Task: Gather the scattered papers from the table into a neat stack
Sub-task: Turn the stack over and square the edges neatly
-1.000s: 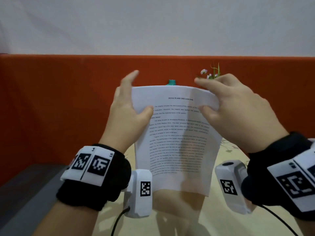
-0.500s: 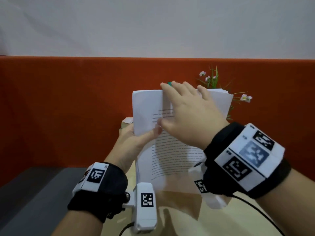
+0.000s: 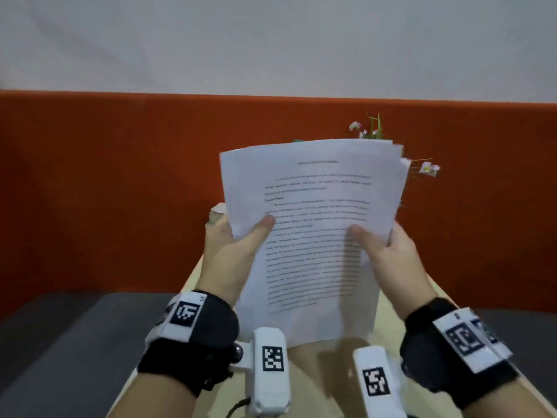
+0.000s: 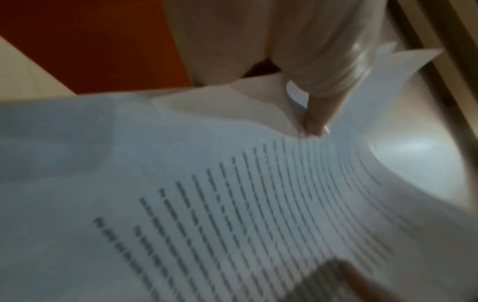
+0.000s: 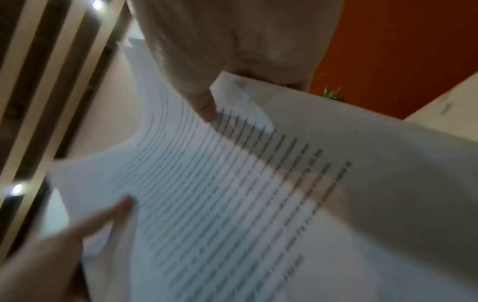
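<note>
White papers [image 3: 313, 230] upright — left hand [image 3: 232, 251], right hand [image 3: 388, 254] grip opposite edges.

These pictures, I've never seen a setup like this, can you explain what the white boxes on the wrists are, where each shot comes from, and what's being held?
No machine here: a person wears three cameras. The big view comes from the head; the white boxes strapped at the wrists are cameras looking along each hand. The left hand and right hand grip a sheaf of printed papers by its side edges, upright above a pale table. The two blurry close-ups show those pages from each wrist. Behind stand an orange partition and small flowers.
</note>
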A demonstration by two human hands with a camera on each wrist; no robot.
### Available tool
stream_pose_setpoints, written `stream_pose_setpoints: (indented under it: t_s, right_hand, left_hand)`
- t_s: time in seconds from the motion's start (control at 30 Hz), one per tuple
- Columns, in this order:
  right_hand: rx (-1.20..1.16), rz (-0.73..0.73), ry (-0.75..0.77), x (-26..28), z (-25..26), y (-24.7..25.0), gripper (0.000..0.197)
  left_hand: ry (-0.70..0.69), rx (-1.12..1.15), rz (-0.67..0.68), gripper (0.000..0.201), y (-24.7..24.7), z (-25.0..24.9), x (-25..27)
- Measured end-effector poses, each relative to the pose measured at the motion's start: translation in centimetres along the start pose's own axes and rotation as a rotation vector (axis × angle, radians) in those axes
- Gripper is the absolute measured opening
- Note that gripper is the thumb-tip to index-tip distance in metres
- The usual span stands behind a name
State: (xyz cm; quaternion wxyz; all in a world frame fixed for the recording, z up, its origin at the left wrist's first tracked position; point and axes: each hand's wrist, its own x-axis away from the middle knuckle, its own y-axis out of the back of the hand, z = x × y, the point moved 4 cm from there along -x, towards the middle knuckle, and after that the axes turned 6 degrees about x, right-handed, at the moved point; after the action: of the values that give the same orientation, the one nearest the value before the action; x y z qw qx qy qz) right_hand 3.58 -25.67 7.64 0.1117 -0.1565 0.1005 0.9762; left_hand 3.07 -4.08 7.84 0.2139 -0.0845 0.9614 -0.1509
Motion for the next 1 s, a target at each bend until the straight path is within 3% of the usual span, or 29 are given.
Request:
stream_pose_setpoints:
  t_s: [0.07,0.13,0.2,0.33,0.5,0.6,0.77,0.87,1.0]
  right_hand:
    - [0.003,-0.045,0.1,0.5,-0.2,-0.6,0.017]
    - [-0.039,-0.092,0.171,1.1,0.2,-1.0,0.017]
    - [-0.123,-0.154,0.207,1.7,0.3,-0.9,0.024]
    - [-0.16,-0.174,0.267,2.0,0.6,-0.8,0.025]
    - [-0.092,-0.172,0.237,1.7,0.2,-1.2,0.019]
    - [-0.108,-0.174,0.208,1.8,-0.1,-1.3,0.023]
    - [-0.131,-0.287,0.224,1.5,0.0,-0.8,0.016]
    - [-0.103,-0.248,0.174,1.5,-0.1,-1.4,0.016]
    - [-0.105,-0.25,0.175,1.0,0.7,-1.1,0.015]
  left_hand:
    - [-0.113,-0.098,-0.104,0.019,-0.5,0.4,0.3]
    - [-0.212,-0.222,-0.228,0.023,-0.8,0.3,0.8]
    - [-0.281,-0.331,-0.315,0.042,-0.8,0.0,1.3]
    - [-0.329,-0.364,-0.322,0.064,-1.1,-0.6,1.7]
    - [-0.262,-0.405,-0.309,0.057,-1.0,0.0,0.7]
    - [-0.213,-0.36,-0.31,0.038,-0.6,1.0,1.1]
    - [-0.216,-0.316,-0.352,0.029,-0.4,1.1,2.0]
    - [-0.148,-0.317,-0.324,0.016,-0.4,1.8,2.2]
    - [-0.22,-0.364,-0.332,0.018,-0.5,0.8,1.8]
